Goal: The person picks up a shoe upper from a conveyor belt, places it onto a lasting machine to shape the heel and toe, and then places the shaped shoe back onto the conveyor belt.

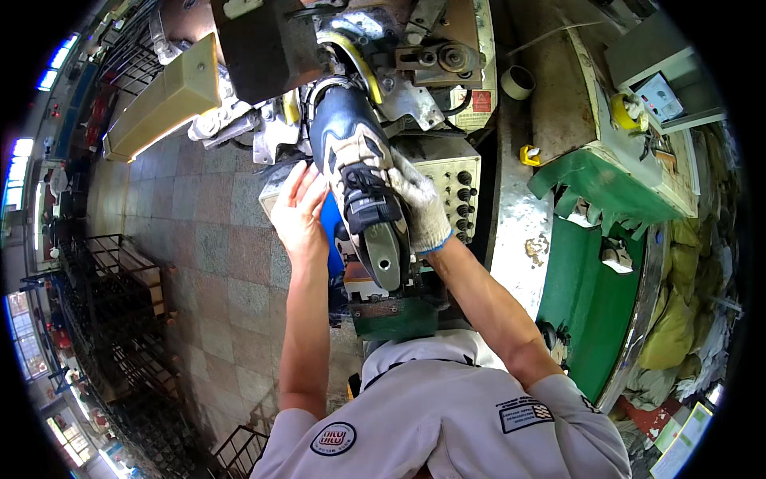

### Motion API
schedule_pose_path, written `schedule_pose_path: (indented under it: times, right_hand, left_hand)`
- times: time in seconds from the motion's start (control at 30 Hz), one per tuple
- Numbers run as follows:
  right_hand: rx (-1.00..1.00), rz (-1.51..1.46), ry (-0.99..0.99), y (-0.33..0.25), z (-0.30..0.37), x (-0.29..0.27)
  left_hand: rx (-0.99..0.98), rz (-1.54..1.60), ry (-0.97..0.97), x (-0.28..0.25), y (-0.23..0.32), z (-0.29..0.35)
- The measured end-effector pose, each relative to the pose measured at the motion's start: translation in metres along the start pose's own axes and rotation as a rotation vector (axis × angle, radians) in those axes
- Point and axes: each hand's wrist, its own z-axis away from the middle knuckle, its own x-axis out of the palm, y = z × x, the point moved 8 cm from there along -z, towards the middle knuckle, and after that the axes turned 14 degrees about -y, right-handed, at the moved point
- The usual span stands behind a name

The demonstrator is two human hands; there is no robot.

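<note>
A dark blue and beige shoe upper (357, 152) with black laces is stretched over a last (381, 254). Its toe points away from me into the jaws of a machine (343, 48). The grey-green heel end of the last, with a hole in it, faces me. My right hand (420, 206), in a white knit glove with a blue cuff, holds the right side of the shoe upper; some of its fingers are hidden. Bare, with its fingers stretched out, my left hand (301, 211) is along the left side of the shoe upper. I cannot tell whether it touches.
Right of the shoe stands a control box (459, 188) with several black knobs. A yellowish machine arm (167, 104) juts out at upper left. Farther right is a green-lined bench (586, 255) with a tape roll (519, 82) nearby. Dark racks (120, 319) line the tiled floor at left.
</note>
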Motion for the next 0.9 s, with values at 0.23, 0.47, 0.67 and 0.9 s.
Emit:
schedule_pose_path:
  times: [0.23, 0.47, 0.67, 0.9]
  right_hand:
    - [0.055, -0.063, 0.216, 0.035, -0.033, -0.024]
    - [-0.016, -0.046, 0.193, 0.039, -0.033, -0.023]
    - [-0.105, -0.221, 0.193, 0.063, -0.037, -0.027]
    - [-0.146, -0.226, 0.236, 0.085, -0.041, -0.041]
  left_hand:
    - [-0.246, 0.087, 0.026, 0.003, -0.059, -0.008]
    - [-0.333, 0.256, -0.113, 0.000, -0.092, -0.010]
    - [-0.316, 0.007, -0.193, -0.012, -0.076, -0.022]
    - [-0.265, -0.112, -0.246, -0.022, -0.075, -0.031]
